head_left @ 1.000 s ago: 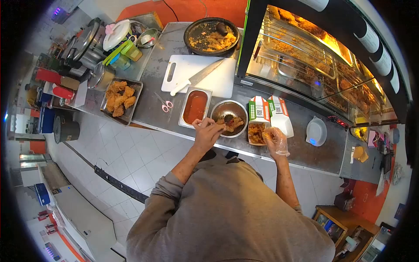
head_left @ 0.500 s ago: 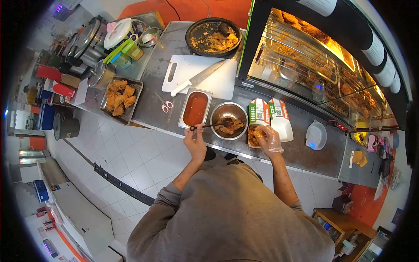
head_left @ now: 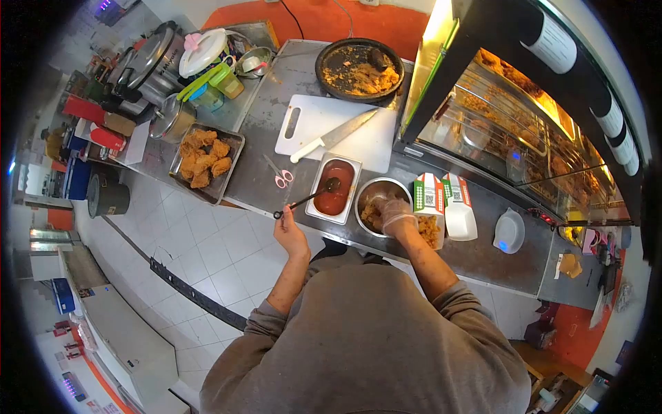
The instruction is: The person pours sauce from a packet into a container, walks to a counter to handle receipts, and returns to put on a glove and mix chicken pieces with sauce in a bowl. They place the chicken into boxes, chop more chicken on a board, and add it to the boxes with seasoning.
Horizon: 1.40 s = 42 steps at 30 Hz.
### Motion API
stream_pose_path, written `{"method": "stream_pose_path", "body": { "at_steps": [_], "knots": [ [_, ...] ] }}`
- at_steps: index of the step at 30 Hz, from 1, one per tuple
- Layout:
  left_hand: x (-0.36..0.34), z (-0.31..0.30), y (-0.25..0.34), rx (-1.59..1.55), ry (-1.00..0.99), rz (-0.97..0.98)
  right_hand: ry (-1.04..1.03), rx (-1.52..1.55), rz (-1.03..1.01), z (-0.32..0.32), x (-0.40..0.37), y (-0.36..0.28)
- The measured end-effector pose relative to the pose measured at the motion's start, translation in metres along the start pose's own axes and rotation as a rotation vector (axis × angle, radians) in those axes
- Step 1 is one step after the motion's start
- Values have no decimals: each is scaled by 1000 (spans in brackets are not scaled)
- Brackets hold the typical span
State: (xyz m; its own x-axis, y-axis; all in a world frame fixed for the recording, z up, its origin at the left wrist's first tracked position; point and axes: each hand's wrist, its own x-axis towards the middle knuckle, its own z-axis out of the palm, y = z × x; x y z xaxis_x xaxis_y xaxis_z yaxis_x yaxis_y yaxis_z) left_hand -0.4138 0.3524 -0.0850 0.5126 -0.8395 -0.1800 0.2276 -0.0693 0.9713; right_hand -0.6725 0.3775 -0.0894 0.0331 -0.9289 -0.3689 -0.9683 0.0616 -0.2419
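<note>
My left hand (head_left: 292, 238) is closed around the end of a black ladle (head_left: 303, 201). The ladle's head rests over or in the red sauce of a steel pan (head_left: 316, 210). In a transparent plastic glove, my right hand (head_left: 398, 215) reaches into the metal bowl (head_left: 384, 180), among brown food pieces (head_left: 371, 214); its fingertips are hidden there. Just right of the bowl stands an open red, green and white carton (head_left: 429, 194) with fried pieces (head_left: 429, 230) at its near end. Beside it is a similar carton (head_left: 460, 219), its white inside showing.
Behind the pan, a knife (head_left: 338, 134) lies on a white cutting board (head_left: 293, 143). Scissors (head_left: 281, 176) lie left of the pan, near a tray (head_left: 232, 162) of fried chicken. A black pan (head_left: 324, 83) sits behind; a heated display case (head_left: 427, 148) borders the right.
My left hand has brought the ladle from the metal bowl to the sauce pan. My right hand has moved from the filled carton into the bowl. The view has shifted slightly.
</note>
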Motion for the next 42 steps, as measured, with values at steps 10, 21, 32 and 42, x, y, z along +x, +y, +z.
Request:
{"method": "stream_pose_path", "body": {
  "at_steps": [10, 21, 32, 42],
  "knots": [
    [-4, -6, -34, 79, -477, -612, 41, 73, 71, 23, 36, 4],
    [8, 5, -24, -205, -185, -734, -1, -89, 85, 5, 11, -18],
    [235, 88, 19, -348, -118, -526, 146, -282, -137, 43, 30, -11],
    [441, 125, -32, -247, -289, -542, -53, 747, 356, -11, 63, 9]
  ]
}}
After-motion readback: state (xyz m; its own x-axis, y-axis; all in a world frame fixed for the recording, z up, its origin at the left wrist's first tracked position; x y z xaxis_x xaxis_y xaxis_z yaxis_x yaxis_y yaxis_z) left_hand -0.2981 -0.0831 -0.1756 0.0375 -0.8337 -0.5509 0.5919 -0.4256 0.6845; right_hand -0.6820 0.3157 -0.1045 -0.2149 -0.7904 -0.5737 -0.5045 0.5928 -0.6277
